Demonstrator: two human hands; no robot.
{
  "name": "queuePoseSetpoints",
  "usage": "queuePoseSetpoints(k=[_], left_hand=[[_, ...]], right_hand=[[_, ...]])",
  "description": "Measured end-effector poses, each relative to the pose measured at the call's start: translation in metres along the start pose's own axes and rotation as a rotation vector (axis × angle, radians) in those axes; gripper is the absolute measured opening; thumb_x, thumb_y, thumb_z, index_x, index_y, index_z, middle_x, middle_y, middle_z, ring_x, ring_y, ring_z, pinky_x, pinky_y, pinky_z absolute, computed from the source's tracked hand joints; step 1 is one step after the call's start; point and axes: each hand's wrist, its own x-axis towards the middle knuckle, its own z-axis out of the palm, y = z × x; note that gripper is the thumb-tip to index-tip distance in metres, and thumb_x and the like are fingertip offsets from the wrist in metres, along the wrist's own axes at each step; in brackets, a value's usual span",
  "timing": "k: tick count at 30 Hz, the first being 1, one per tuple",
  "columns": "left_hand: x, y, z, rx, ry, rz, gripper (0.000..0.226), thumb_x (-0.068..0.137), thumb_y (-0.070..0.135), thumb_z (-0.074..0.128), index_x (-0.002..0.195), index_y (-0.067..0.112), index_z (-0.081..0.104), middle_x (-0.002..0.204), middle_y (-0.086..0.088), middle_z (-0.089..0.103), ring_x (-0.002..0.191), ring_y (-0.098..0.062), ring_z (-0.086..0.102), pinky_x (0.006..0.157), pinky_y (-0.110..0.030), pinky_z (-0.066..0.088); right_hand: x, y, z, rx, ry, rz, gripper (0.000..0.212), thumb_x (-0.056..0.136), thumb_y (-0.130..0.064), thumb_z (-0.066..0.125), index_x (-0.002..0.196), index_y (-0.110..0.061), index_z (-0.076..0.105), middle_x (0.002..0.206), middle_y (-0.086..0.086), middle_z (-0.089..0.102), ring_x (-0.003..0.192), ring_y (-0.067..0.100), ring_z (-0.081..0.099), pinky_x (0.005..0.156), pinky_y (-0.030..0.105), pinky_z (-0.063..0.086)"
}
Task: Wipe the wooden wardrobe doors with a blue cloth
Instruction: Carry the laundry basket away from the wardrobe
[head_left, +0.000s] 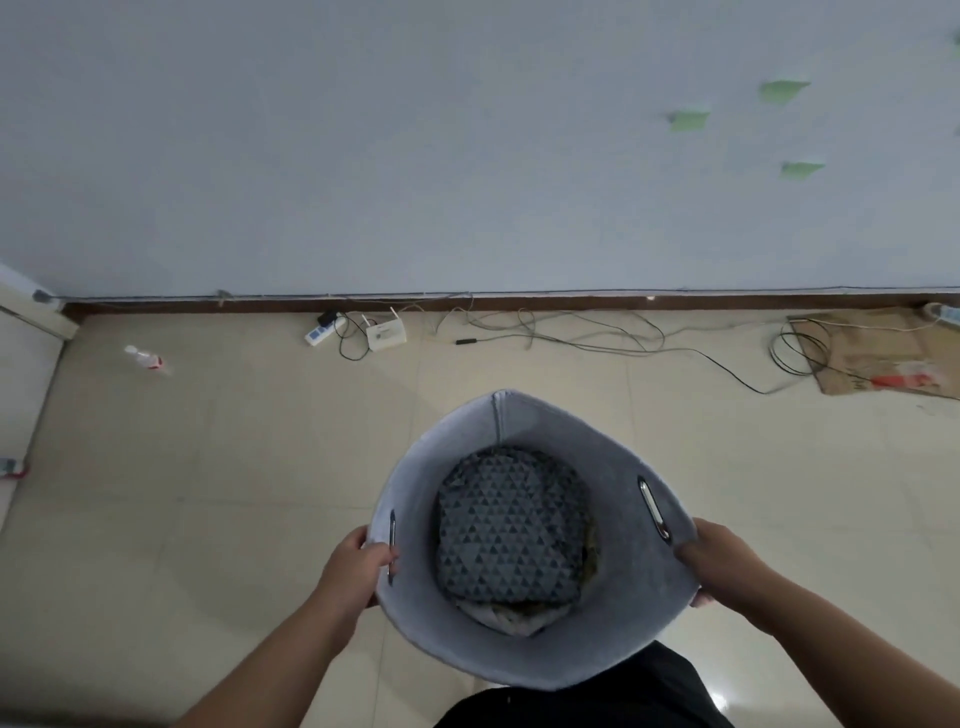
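I hold a grey felt basket (613, 639) in front of me, above the tiled floor. My left hand (358, 566) grips its left rim with fingers through the metal-edged handle slot. My right hand (722, 561) grips the right rim just below the other slot. Inside the basket lies folded fabric (511, 525) with a dark blue-grey triangle pattern, over some lighter cloth at the bottom. No wardrobe and no plain blue cloth are in view.
A pale wall with green sticky notes (688, 120) rises ahead. Along its skirting lie a power strip (323, 330), a white router (385, 333) and loose cables (571, 332). Flat cardboard (872, 353) lies at the right, a plastic bottle (145, 357) at the left.
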Motion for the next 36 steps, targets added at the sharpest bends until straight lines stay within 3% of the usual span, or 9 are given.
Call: queuePoseSetpoints(k=[3,8,12,15,21,28,36], left_hand=[[0.024,0.044,0.0,-0.02,-0.011,-0.026,0.03,0.089,0.0,0.056,0.108,0.018,0.07,0.099,-0.014,0.079,0.084,-0.027,0.073,0.066,-0.035,0.06],[0.055,0.117,0.002,-0.016,0.006,-0.008,0.024,0.089,0.003,0.058,0.105,0.015,0.072,0.097,-0.019,0.077,0.076,-0.025,0.069,0.067,-0.037,0.059],[0.092,0.172,0.002,-0.024,-0.008,0.02,0.022,0.09,0.005,0.06,0.104,0.018,0.071,0.084,-0.008,0.078,0.071,-0.023,0.071,0.063,-0.036,0.06],[0.127,0.206,-0.004,-0.042,-0.006,0.009,0.023,0.089,0.005,0.061,0.104,0.02,0.07,0.081,-0.006,0.077,0.07,-0.023,0.07,0.062,-0.036,0.06],[0.224,0.281,-0.034,-0.07,-0.041,-0.012,0.041,0.063,0.023,0.061,0.103,0.019,0.068,0.082,-0.007,0.076,0.067,-0.022,0.07,0.055,-0.031,0.058],[0.34,0.367,-0.068,0.032,-0.109,-0.035,0.023,0.089,0.007,0.064,0.107,0.02,0.069,0.091,-0.008,0.079,0.082,-0.025,0.077,0.065,-0.037,0.064],[0.467,0.413,-0.044,0.18,-0.072,-0.046,0.027,0.078,0.013,0.064,0.104,0.021,0.065,0.1,-0.01,0.075,0.091,-0.032,0.074,0.077,-0.05,0.063]], right_hand=[[0.041,-0.037,-0.03,-0.017,-0.029,0.001,0.024,0.083,-0.009,0.051,0.086,-0.015,0.073,0.071,0.003,0.077,0.067,0.031,0.075,0.059,0.042,0.064],[0.093,-0.113,-0.068,-0.058,-0.06,-0.014,0.025,0.082,-0.012,0.051,0.09,-0.017,0.074,0.074,0.002,0.078,0.069,0.026,0.076,0.055,0.033,0.062],[0.133,-0.177,-0.082,-0.068,-0.033,-0.052,0.023,0.082,-0.017,0.052,0.09,-0.019,0.074,0.072,-0.006,0.077,0.061,0.015,0.075,0.05,0.027,0.058],[0.169,-0.223,-0.083,-0.104,-0.022,-0.061,0.022,0.084,-0.014,0.052,0.088,-0.02,0.073,0.072,-0.007,0.077,0.065,0.018,0.075,0.049,0.026,0.057],[0.242,-0.315,-0.079,-0.138,0.012,-0.032,0.02,0.084,-0.014,0.053,0.087,-0.019,0.072,0.073,-0.005,0.077,0.071,0.022,0.074,0.048,0.026,0.056],[0.322,-0.418,-0.081,-0.152,0.032,0.022,0.02,0.084,-0.015,0.052,0.087,-0.018,0.072,0.073,0.001,0.077,0.071,0.026,0.075,0.053,0.035,0.063],[0.462,-0.484,-0.052,-0.262,-0.07,-0.031,0.021,0.078,-0.021,0.051,0.083,-0.019,0.071,0.071,-0.001,0.076,0.067,0.024,0.075,0.055,0.044,0.064]])
